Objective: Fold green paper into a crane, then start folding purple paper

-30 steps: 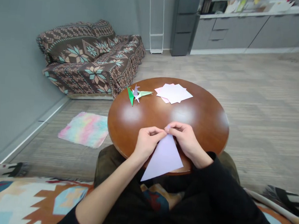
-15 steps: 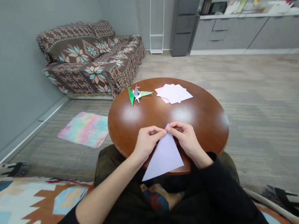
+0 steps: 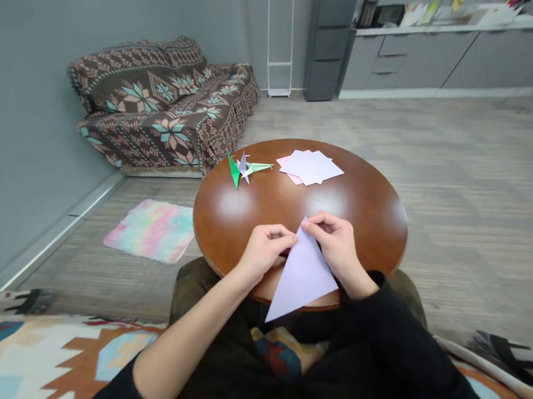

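A: What are the fingers doing?

B: The fingers [image 3: 316, 223] of the right hand [image 3: 336, 251] are closed in a pinch on the top tip of a lilac paper triangle [image 3: 304, 279]. The fingers [image 3: 282, 236] of the left hand [image 3: 264, 255] are curled up right by its left edge, but I can't tell if they grip it.

A: Where is the paper?

B: It's held up over the near edge of a round wood surface [image 3: 358, 207]. Its low tip pokes out past the rim, over the person's lap.

A: How will it feel?

B: I think it will be very light, thin and soft. It could bend or crease fast, so two fingers near the edge should hold it best. A big squeeze in the middle could crumple it.

A: What else is close by?

B: Farther up the surface is a pile of pink and white paper sheets [image 3: 310, 167]. Beside it are folded paper birds [image 3: 242, 170] in green and lilac. Past the surface, a rainbow-colored cloth [image 3: 153, 230] lies on the floor.
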A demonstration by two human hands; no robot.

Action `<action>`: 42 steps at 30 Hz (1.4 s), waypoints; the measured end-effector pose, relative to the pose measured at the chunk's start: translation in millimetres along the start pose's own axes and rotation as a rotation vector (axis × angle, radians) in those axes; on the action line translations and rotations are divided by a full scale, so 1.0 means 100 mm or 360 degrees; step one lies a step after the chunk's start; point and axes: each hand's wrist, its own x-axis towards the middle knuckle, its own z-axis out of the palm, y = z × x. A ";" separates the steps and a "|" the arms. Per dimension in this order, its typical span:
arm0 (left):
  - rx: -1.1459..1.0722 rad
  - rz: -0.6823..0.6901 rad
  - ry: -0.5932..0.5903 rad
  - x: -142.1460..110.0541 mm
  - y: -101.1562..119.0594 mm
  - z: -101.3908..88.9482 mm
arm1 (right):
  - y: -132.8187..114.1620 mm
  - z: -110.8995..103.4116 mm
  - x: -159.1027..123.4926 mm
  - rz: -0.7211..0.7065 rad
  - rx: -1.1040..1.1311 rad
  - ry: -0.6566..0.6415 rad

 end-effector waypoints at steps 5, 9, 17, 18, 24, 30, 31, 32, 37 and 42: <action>-0.0012 -0.0042 -0.0051 0.01 0.02 0.00 | 0.00 0.00 -0.01 -0.0057 -0.0005 0.0069; -0.0034 -0.0076 -0.0041 0.02 0.05 -0.01 | -0.02 0.01 -0.01 -0.0011 -0.0005 -0.0018; -0.0066 -0.0020 -0.0038 0.02 0.02 -0.01 | -0.04 0.05 -0.02 0.0042 -0.0008 -0.0073; -0.0032 0.0004 -0.0038 0.01 0.01 -0.01 | -0.03 0.05 -0.02 0.0035 -0.0015 -0.0058; 0.0202 0.0110 -0.0010 0.00 -0.01 0.00 | -0.03 0.06 -0.01 0.0007 -0.0046 0.0111; 0.0335 0.0118 -0.0042 -0.06 -0.02 -0.04 | 0.00 0.02 0.03 0.0020 -0.0012 0.0306; 0.0352 0.0117 -0.0048 -0.07 -0.02 -0.05 | 0.01 0.01 0.04 0.0023 -0.0002 0.0338; 0.0368 0.0111 -0.0053 -0.09 -0.02 -0.06 | 0.02 0.01 0.04 0.0027 0.0008 0.0367; 0.0466 0.0069 -0.0068 -0.21 -0.03 -0.16 | 0.06 -0.02 0.07 0.0080 0.0087 0.0477; 0.0518 -0.0020 -0.0186 -0.38 0.04 -0.36 | 0.08 -0.05 0.10 0.0138 0.0185 0.0550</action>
